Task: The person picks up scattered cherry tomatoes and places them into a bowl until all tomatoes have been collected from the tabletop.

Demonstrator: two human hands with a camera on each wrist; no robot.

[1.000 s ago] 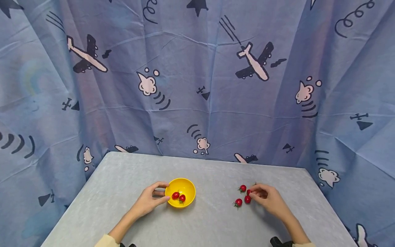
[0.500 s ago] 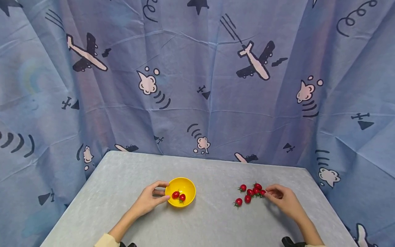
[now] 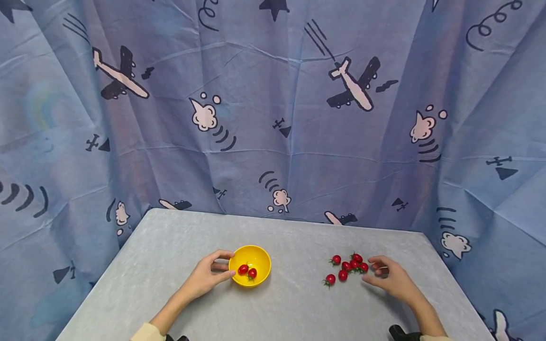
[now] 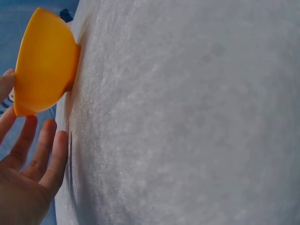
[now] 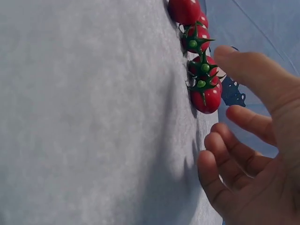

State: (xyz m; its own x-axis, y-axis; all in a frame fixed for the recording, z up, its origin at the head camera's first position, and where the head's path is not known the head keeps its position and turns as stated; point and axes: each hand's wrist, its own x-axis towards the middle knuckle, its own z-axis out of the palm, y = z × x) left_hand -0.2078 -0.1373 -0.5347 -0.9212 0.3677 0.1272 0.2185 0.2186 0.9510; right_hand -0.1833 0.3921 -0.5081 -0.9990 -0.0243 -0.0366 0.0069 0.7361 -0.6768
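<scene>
My left hand (image 3: 209, 275) holds the side of the yellow bowl (image 3: 259, 256), thumb and forefinger apart along its rim, and two cherry tomatoes (image 3: 243, 269) lie inside. Well off to the right, my right hand (image 3: 390, 279) stands with thumb and forefinger parted and nothing between them, just beside a loose bunch of tomatoes (image 3: 346, 266) on the grey table (image 3: 294, 303); I count seven. I take the step in hand to be picking out another one to go in the bowl. To my mind the next move calls for bringing thumb and forefinger lightly round the nearest tomato (image 3: 363, 267), since a firm squeeze or a push could roll its close neighbours. Whether a fingertip touches that fruit I cannot tell. In the right wrist view the tomatoes overlap, my thumb crosses in front of part of one, and the top edge crops the row. From my left wrist the bowl shows only its outer wall, so its contents are hidden there, and my thumb is cut off by the frame. The dark wrist gear (image 3: 403, 334) also runs out of sight at the bottom.
</scene>
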